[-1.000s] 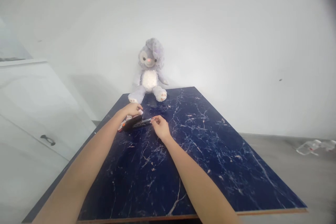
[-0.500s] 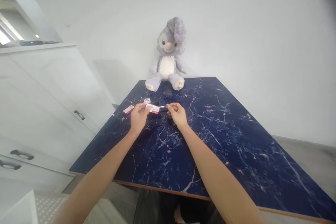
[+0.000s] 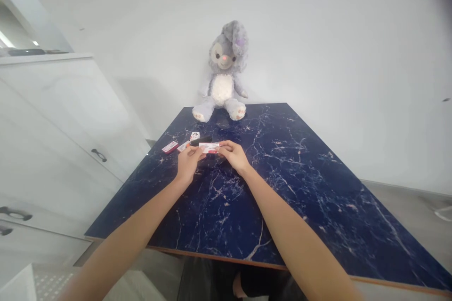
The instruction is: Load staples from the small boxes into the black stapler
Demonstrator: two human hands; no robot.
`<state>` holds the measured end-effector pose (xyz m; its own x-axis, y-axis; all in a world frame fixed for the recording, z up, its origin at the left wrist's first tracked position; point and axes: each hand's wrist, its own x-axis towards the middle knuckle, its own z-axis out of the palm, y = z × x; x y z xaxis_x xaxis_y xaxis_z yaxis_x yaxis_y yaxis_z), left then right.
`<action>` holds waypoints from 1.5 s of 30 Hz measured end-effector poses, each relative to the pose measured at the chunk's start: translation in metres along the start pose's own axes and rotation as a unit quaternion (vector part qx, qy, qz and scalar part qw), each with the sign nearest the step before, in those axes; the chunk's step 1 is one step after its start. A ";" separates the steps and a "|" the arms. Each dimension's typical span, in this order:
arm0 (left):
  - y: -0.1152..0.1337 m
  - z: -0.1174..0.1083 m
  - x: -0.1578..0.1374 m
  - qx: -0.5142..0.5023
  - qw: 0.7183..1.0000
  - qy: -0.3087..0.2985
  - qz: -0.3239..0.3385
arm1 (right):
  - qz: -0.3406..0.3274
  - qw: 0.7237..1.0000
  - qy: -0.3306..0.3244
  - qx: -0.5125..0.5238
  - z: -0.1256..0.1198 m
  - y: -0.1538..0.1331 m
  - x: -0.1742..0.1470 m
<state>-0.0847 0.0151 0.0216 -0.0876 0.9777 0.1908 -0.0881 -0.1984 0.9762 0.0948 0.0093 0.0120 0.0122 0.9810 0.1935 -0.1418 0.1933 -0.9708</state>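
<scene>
A small white-and-red box (image 3: 209, 147) is held level above the table between my two hands. My left hand (image 3: 187, 164) pinches its left end, thumb in front. At its right end, the thumb and fingers of my right hand (image 3: 235, 156) are closed on it. Just behind the box lies a black, elongated object (image 3: 201, 141), partly covered by it. Beyond my left fingertips are a white-and-orange box (image 3: 182, 146) and a small white box with dark marks (image 3: 195, 135). Another red-and-white box (image 3: 170, 147) lies farther left.
The dark blue marbled table (image 3: 300, 183) stretches out in front of me and to the right. A grey plush rabbit (image 3: 222, 89) sits at its far edge against the wall. White cabinets (image 3: 52, 117) with dark handles stand on the left.
My right hand has moved left from a thin silvery piece beside the box and now grips the box's right end. The silvery piece no longer shows. The view has shifted slightly.
</scene>
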 end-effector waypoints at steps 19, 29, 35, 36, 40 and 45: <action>0.002 -0.015 0.014 0.092 0.991 0.071 0.067 | -0.067 0.983 0.140 -0.100 -0.003 0.008 0.001; 0.004 -0.005 0.004 0.036 0.999 -0.020 0.033 | -0.061 0.977 0.146 -0.144 0.001 -0.003 -0.006; 0.006 -0.002 0.003 -0.043 0.997 -0.062 -0.008 | -0.089 0.955 0.195 -0.206 0.002 -0.006 -0.007; 0.006 -0.002 0.003 -0.045 0.997 -0.068 -0.012 | -0.088 0.955 0.194 -0.206 0.002 -0.006 -0.008; 0.007 -0.002 0.003 -0.067 0.992 -0.103 -0.033 | -0.096 0.950 0.208 -0.212 0.003 -0.007 -0.009; 0.007 0.000 0.001 -0.085 0.990 -0.110 -0.029 | -0.099 0.963 0.190 -0.165 0.003 -0.007 -0.007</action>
<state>-0.0856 0.0143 0.0288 0.1401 0.9753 0.1708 -0.2543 -0.1312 0.9582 0.0922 0.0006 0.0179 0.3765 0.8470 0.3754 0.2229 0.3105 -0.9241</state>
